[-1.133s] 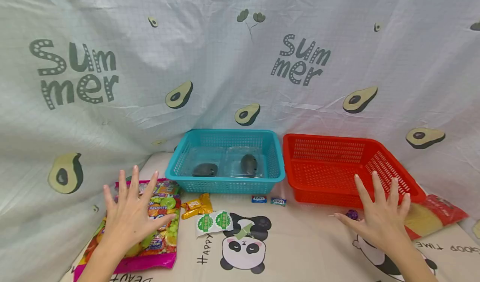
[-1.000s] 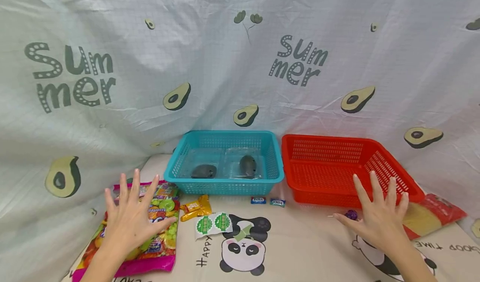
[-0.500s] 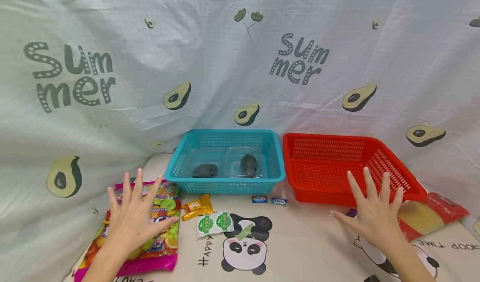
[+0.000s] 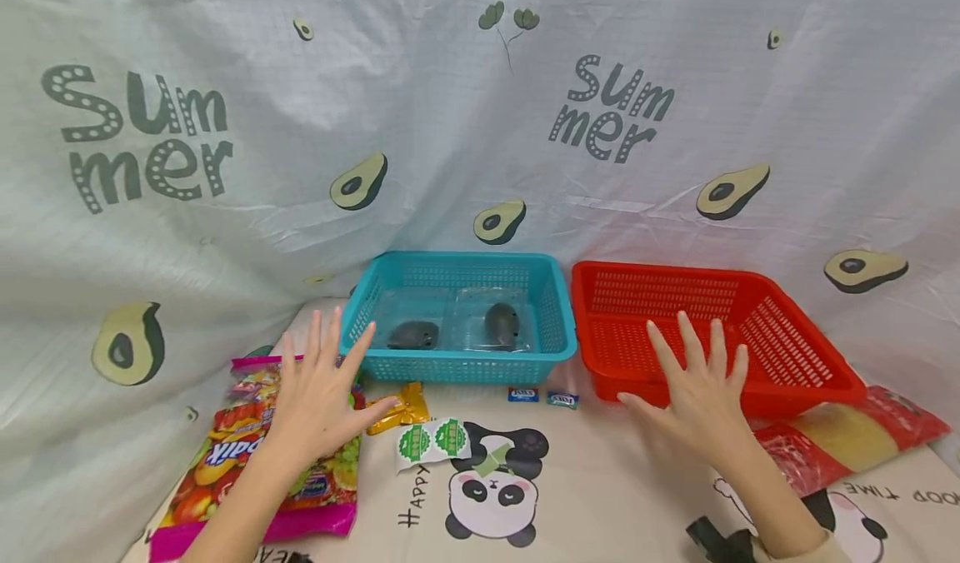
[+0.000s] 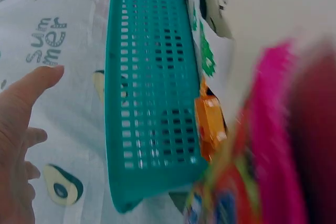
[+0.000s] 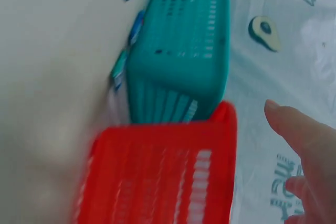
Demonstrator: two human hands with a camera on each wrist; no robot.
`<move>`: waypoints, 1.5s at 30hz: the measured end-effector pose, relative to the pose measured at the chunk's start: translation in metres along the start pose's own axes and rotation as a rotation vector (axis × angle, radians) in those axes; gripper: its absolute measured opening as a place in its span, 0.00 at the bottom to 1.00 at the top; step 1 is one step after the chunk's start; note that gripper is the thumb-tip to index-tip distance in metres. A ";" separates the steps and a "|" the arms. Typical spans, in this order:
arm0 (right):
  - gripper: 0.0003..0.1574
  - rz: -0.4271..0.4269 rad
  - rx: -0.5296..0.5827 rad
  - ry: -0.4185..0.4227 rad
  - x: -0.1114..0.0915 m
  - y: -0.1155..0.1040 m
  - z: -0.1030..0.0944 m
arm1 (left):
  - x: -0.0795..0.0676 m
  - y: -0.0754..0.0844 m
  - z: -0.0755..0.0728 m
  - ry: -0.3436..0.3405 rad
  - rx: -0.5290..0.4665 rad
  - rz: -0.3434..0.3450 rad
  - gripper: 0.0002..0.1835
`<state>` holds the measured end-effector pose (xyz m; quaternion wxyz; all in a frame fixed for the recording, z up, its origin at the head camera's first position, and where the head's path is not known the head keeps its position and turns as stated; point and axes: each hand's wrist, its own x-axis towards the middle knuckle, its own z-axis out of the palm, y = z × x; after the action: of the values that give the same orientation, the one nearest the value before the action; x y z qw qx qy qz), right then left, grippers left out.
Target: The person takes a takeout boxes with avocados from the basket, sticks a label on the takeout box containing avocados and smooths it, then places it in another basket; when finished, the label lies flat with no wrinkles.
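In the head view my left hand [image 4: 318,409] is spread wide, holding nothing, above a big glossy plastic sweets bag printed with fruit and edged in magenta [image 4: 228,455]. My right hand [image 4: 697,396] is just as wide and bare, in front of a red rectangular plastic mesh basket [image 4: 802,398]. If I drop my left palm carelessly, it could squash the orange-gold wrapped packet [image 4: 405,409] beside the bag. A low sweep of my right could shove the red basket into the turquoise plastic mesh basket [image 4: 465,369] next to it, jolting the dark oval objects [image 4: 501,324] there. The bag lies flat on the cream panda-printed bench [image 4: 592,496], creased and partly behind my forearm; the red basket stands upright to the right.

In the left wrist view my visible fingers are apart from the bag. Its film looks slippery, so a pinch at the edge alone might slide off. The magenta border is blurred.

In the right wrist view one finger reaches out, the others partly cut off. The red basket's blurred corner overlaps the turquoise one; I cannot tell whether they touch, but their rims could snag.
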<state>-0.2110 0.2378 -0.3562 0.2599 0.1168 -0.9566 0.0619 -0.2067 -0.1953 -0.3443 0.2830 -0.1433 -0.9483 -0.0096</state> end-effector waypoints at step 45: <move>0.35 0.288 0.733 -0.483 0.146 -0.099 0.081 | 0.127 0.070 0.077 -0.343 -0.792 -0.251 0.27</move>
<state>-0.3469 0.1003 -0.3456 -0.0404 0.0779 -0.9111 0.4027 -0.3299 -0.0864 -0.3453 0.0415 -0.1241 -0.9148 -0.3820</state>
